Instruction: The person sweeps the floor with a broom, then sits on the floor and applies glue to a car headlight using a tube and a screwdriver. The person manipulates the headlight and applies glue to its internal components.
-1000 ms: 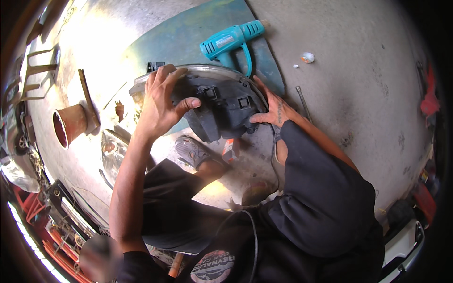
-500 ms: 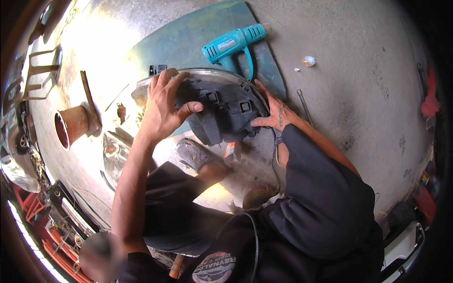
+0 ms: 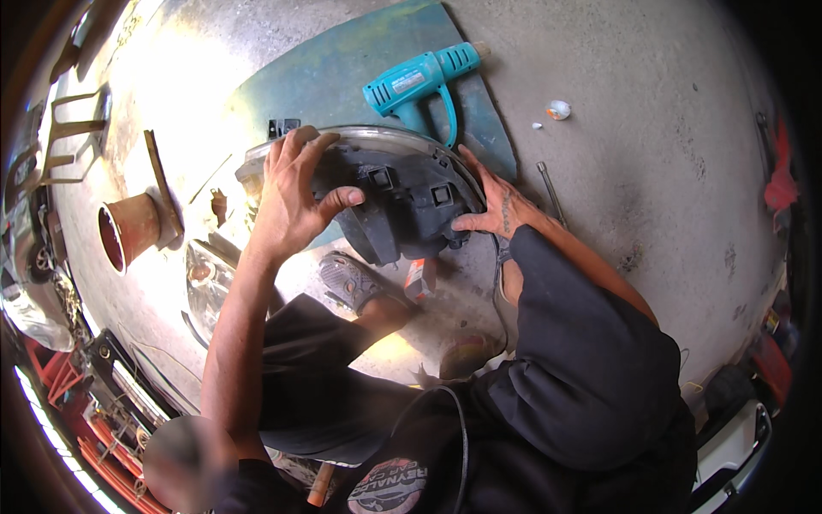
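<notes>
Lying between both hands, the headlight (image 3: 390,201) sits with its black back housing up and its clear rim against the green mat (image 3: 342,77) on the concrete floor (image 3: 651,171). Open floor spreads to the right of it, broken only by a thin metal rod (image 3: 550,193) near the right wrist and a small white scrap (image 3: 558,109) farther off. Beyond the headlight's far edge, the teal heat gun (image 3: 419,81) lies on the mat, near but not touching. To the left stand a rusty pipe stand (image 3: 128,227) and a second headlight (image 3: 201,287) in glare, so room is tighter there. The lens side of the held headlight faces down and is hidden, and the near edge is partly covered by the arms. A shoe (image 3: 349,278) shows below it. The left hand (image 3: 291,201) lies over the left end of the housing, fingers spread across the rim and thumb pressed onto the black back, gripping it. The right hand (image 3: 492,206) rests on the right end with fingers stretched along the rim and thumb hooked under the housing; how firmly it holds cannot be told. The right forearm comes out of a dark sleeve (image 3: 591,343).
</notes>
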A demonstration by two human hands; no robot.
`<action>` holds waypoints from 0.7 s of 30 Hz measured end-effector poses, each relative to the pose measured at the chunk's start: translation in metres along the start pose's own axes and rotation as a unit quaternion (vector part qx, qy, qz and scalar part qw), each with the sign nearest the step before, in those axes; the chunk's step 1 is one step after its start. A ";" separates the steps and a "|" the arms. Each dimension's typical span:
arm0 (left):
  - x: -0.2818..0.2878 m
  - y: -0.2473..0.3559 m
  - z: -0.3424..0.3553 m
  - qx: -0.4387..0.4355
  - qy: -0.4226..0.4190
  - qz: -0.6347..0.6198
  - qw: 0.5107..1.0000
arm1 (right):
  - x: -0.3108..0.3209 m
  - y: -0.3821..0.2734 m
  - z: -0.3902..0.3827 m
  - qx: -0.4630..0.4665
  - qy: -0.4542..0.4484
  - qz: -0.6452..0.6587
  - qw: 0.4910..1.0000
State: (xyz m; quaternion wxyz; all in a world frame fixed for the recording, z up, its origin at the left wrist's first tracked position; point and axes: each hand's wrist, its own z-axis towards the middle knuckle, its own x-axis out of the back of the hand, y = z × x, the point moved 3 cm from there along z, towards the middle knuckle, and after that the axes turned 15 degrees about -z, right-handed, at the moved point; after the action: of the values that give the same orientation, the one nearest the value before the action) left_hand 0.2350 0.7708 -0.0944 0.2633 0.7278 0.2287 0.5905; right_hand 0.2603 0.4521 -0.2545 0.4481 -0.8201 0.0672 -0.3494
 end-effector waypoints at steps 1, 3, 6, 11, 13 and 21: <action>0.000 -0.001 0.000 -0.001 0.001 0.001 1.000 | 0.001 -0.001 0.000 0.000 0.000 0.001 1.000; 0.000 0.000 0.000 -0.001 0.002 0.001 1.000 | 0.002 -0.002 -0.001 0.001 0.001 0.003 1.000; 0.001 0.001 0.001 -0.001 0.002 -0.001 1.000 | 0.002 -0.001 -0.002 0.002 0.008 -0.003 1.000; 0.001 0.000 0.002 -0.005 0.003 -0.006 1.000 | 0.002 -0.001 -0.002 -0.009 0.001 -0.009 1.000; 0.001 0.001 0.001 0.000 0.001 -0.006 1.000 | 0.002 -0.002 -0.002 -0.009 -0.002 -0.008 1.000; 0.001 0.001 0.001 0.004 0.000 -0.003 1.000 | 0.004 -0.004 -0.002 0.000 0.001 -0.014 1.000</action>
State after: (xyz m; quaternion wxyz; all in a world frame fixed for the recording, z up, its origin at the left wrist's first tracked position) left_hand 0.2359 0.7704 -0.0931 0.2618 0.7281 0.2331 0.5890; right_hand 0.2610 0.4514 -0.2482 0.4429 -0.8210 0.0565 -0.3559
